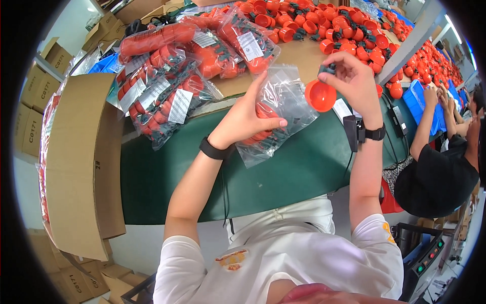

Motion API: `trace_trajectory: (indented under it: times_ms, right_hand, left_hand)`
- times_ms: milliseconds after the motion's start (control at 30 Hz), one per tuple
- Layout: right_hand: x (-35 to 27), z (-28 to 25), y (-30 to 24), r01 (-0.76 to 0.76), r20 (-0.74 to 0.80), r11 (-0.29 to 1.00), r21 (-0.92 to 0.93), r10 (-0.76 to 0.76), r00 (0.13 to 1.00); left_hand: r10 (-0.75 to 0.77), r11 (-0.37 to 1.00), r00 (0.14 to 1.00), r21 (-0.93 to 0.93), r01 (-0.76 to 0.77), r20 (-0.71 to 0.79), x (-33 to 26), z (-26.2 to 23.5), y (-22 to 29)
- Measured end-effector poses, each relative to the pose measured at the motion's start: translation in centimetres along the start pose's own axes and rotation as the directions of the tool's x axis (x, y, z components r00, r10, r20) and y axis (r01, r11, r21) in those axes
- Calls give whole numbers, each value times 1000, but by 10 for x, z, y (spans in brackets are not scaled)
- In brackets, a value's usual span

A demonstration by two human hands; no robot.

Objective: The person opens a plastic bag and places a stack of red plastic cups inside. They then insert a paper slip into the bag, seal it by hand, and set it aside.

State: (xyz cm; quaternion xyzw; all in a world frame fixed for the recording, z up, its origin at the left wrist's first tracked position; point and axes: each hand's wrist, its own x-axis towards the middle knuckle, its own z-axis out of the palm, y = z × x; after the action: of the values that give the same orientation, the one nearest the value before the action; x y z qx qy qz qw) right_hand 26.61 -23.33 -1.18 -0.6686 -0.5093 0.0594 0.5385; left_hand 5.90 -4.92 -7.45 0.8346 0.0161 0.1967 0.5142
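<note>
My left hand (pixel 244 117) grips a clear plastic bag (pixel 291 91) above the green tabletop, its thumb lying over the near side. Several orange-red pieces show inside the bag, partly covered by my hand. To the right of the bag, my right hand (pixel 355 85) pinches the dark green part of a small orange-red cup (pixel 321 96). The cup's round mouth faces me, close to the bag's right edge. A white label strip (pixel 342 110) lies partly behind my right wrist.
Filled, labelled bags (pixel 167 96) are heaped at the back left, beside a tall open carton (pixel 76 157). Loose orange-red cups (pixel 349 30) pile up across the back. A metal post (pixel 412 40) rises at right, near a blue bin (pixel 422 106) and a co-worker (pixel 435 177).
</note>
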Motion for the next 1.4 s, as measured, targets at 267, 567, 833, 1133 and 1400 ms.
trace_trajectory:
  times_ms: [267,567,833,1133,1400]
  right_hand:
    - [-17,16,26,-38,-76,996,-80,32,997]
    - [-13,27,44,-441,354,832,337,322,878]
    - [-12,19,51,-453,404,827,332,309,861]
    - [-21,32,53,-487,238,713,504,427,872]
    - [-18,42,48,-468,327,842,268,377,866]
  left_hand:
    - [-35,994,998,103,29,56,1,8,8]
    - [-10,991,1000,132,12,-10,2,16,-3]
    - [-110,992,994,60,112,-27,9,13,-1]
    - [-133,987,977,-107,117,-167,3,19,-5]
    - [-230,966,953,-169,198,-196,3,16,-8]
